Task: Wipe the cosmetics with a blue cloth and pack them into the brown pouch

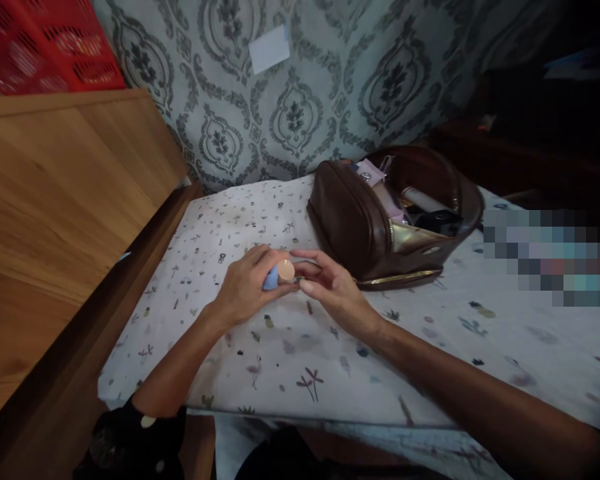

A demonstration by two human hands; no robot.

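- Left hand (250,283) — clamped round a blue container (271,277) (beige end showing)
- Right hand (337,287) — close beside it, grip unclear
- Open brown bag (347,220), far right

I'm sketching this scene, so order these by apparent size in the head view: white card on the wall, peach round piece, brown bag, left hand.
1. Brown bag, largest
2. Left hand
3. White card
4. Peach round piece, smallest

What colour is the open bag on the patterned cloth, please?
The bag is dark brown, seen best in the head view.
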